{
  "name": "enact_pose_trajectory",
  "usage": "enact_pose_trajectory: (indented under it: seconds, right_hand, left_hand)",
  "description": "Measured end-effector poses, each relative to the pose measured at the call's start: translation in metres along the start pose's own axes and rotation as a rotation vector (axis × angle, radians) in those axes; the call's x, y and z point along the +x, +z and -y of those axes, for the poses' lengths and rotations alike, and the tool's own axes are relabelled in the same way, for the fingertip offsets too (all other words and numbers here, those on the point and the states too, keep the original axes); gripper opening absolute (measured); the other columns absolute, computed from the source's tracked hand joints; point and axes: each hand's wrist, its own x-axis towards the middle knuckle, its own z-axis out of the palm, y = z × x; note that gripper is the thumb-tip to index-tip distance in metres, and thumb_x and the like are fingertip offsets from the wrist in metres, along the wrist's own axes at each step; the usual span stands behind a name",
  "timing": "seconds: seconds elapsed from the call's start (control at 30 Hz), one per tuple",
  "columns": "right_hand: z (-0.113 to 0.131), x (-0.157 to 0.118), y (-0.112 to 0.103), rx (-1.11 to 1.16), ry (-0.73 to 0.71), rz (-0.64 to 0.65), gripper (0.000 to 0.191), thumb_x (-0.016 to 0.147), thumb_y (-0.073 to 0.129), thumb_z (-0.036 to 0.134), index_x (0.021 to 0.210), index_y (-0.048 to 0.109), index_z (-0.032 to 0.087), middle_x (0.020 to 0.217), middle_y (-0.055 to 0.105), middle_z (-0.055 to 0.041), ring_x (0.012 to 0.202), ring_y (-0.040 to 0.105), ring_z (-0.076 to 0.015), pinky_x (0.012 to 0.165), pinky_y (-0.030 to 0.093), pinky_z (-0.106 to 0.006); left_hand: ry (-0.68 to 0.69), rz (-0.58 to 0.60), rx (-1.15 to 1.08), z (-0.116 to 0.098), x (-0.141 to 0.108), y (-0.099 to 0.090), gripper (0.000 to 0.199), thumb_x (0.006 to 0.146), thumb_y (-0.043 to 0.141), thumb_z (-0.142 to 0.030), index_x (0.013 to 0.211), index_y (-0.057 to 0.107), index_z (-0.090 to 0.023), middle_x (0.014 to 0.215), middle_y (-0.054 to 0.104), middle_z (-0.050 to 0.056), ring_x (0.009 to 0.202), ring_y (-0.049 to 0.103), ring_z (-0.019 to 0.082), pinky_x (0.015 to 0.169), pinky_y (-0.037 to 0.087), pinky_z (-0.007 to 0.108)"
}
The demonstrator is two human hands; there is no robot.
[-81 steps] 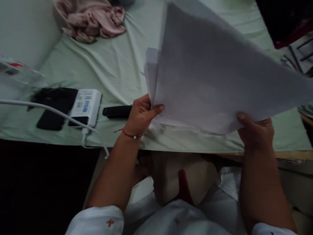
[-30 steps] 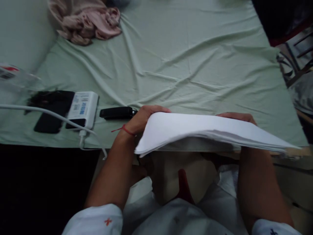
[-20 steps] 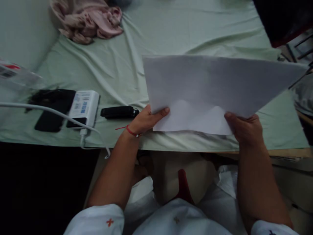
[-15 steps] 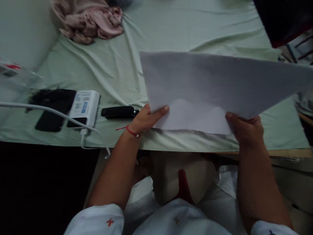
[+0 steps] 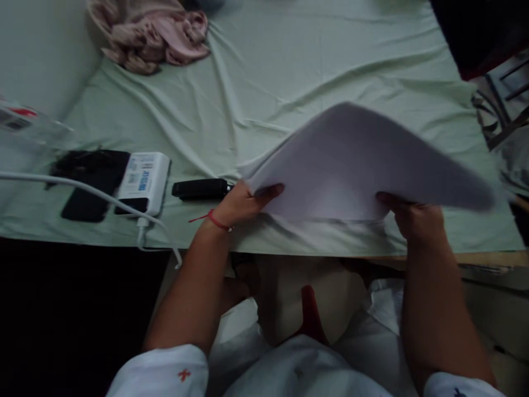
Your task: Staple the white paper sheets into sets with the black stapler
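A large white sheet of paper (image 5: 330, 171) is held by its near edge over the covered table, bent into an arch with its far middle raised. My left hand (image 5: 246, 204) is closed on the sheet's near left part, thumb on top. On the near right part, my right hand (image 5: 415, 215) grips it the same way; its fingers underneath are hidden. The sheet's right corner droops and is blurred. Just left of my left hand lies a black oblong object (image 5: 200, 189) with a metallic end.
A pale green cloth (image 5: 281, 71) with folds covers the table. At left are a white power bank (image 5: 144, 179) with a white cable (image 5: 78, 183), and a dark phone-like slab (image 5: 88, 201). Crumpled pink fabric (image 5: 161, 33) lies at the back left, and a black object (image 5: 479, 33) at the back right.
The sheet was flatter and spread wider half a second ago. Now its far side has dropped towards me and arches, with both side corners lower. Both hands keep their hold, almost in place.
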Motion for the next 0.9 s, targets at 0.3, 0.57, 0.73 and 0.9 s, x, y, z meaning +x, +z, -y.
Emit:
enact_pose_trajectory:
  seconds: [0.3, 0.57, 0.73, 0.9]
  right_hand:
    - [0.007, 0.002, 0.006, -0.467, -0.295, -0.123, 0.06, 0.091, 0.074, 0.05, 0.057, 0.032, 0.025, 0.056, 0.028, 0.0044, 0.059, 0.026, -0.0137, 0.058, 0.027, -0.031]
    - [0.009, 0.0, 0.006, -0.617, -0.35, -0.263, 0.044, 0.087, 0.066, 0.045, 0.06, 0.037, 0.025, 0.055, 0.036, 0.0039, 0.058, 0.029, -0.013, 0.063, 0.029, -0.032]
    - [0.006, -0.004, 0.004, -0.58, -0.46, -0.367, 0.041, 0.085, 0.071, 0.042, 0.062, 0.043, 0.023, 0.055, 0.038, 0.0046, 0.056, 0.03, -0.0117, 0.062, 0.027, -0.032]
    - [0.005, -0.006, 0.004, -0.289, -0.221, -0.226, 0.033, 0.08, 0.079, 0.039, 0.061, 0.058, 0.021, 0.057, 0.045, 0.0042, 0.058, 0.037, -0.0111, 0.061, 0.033, -0.03]
  left_hand:
    - [-0.199, 0.024, -0.223, 0.007, -0.001, 0.002, 0.052, 0.073, 0.094, -0.06, 0.104, 0.08, -0.02, 0.102, 0.082, 0.009, 0.093, 0.074, 0.027, 0.08, 0.064, 0.038]
    - [-0.232, 0.025, -0.329, -0.006, -0.005, 0.005, 0.053, 0.07, 0.096, -0.057, 0.109, 0.082, -0.023, 0.116, 0.082, 0.01, 0.101, 0.075, 0.028, 0.088, 0.063, 0.043]
    - [-0.251, 0.028, -0.344, -0.001, -0.002, 0.003, 0.051, 0.072, 0.096, -0.052, 0.109, 0.08, -0.021, 0.111, 0.082, 0.011, 0.101, 0.075, 0.029, 0.088, 0.063, 0.044]
    - [-0.196, 0.024, -0.324, -0.001, -0.003, -0.002, 0.045, 0.074, 0.095, -0.052, 0.107, 0.083, -0.024, 0.114, 0.082, 0.01, 0.103, 0.075, 0.028, 0.091, 0.062, 0.042]
